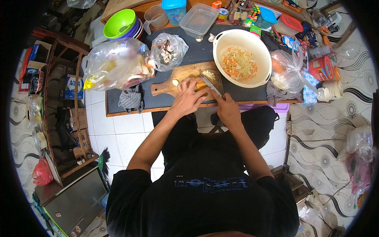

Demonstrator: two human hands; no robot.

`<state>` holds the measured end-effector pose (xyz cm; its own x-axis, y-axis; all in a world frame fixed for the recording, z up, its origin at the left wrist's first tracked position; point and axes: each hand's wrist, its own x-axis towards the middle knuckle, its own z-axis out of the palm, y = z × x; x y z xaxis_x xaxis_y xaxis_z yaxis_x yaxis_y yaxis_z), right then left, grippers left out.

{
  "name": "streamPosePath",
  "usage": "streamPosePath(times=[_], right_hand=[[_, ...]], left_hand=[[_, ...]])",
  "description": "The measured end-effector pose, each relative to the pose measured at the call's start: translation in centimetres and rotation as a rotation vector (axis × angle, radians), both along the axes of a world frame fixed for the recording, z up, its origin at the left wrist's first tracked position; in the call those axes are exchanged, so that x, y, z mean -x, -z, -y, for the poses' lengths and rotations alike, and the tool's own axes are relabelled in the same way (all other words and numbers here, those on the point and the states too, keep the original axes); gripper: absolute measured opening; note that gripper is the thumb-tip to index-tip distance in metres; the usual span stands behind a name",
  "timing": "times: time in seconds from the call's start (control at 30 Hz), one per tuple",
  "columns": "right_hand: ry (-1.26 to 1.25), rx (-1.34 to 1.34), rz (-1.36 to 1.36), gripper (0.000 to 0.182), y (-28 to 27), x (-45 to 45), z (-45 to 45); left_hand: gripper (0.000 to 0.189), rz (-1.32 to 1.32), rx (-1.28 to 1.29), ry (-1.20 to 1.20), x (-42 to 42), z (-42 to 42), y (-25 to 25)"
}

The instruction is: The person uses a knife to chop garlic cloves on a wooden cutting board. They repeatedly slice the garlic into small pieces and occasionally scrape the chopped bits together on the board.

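My right hand (228,109) is closed around the handle of a kitchen knife (211,85), its blade pointing up and left over a wooden cutting board (183,72). My left hand (188,96) is bent over the board beside the blade, its fingertips down; what lies beneath them is mostly hidden, so I cannot tell whether they grip anything. Chopped garlic (209,75) lies in a small heap by the knife tip. A peeled garlic clove (175,82) rests left of my fingers. Shredded vegetables (239,63) fill the bottom of a cream plastic bowl (217,56), which stands at the board's right.
Behind the board sits a plastic bag of garlic peelings (168,53). A large, full plastic bag (118,65) and a grey cloth (131,99) are at left. Beyond stand stacked bowls (120,23) and a clear container (199,20). Another knotted bag (285,71) lies right of the bowl.
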<state>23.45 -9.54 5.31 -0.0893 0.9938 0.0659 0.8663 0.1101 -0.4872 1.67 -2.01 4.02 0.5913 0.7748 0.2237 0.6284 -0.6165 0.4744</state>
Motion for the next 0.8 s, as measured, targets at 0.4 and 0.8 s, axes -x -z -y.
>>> streamPosePath(times=[0.4, 0.8], right_hand=[[0.051, -0.005, 0.039, 0.056, -1.3, -0.6, 0.1], [0.075, 0.045, 0.038, 0.056, -2.1, -0.9, 0.5]], left_hand=[[0.049, -0.112, -0.065, -0.001, -1.7, -1.4, 0.3], [0.045, -0.071, 0.018, 0.127, -1.9, -1.6, -1.3]])
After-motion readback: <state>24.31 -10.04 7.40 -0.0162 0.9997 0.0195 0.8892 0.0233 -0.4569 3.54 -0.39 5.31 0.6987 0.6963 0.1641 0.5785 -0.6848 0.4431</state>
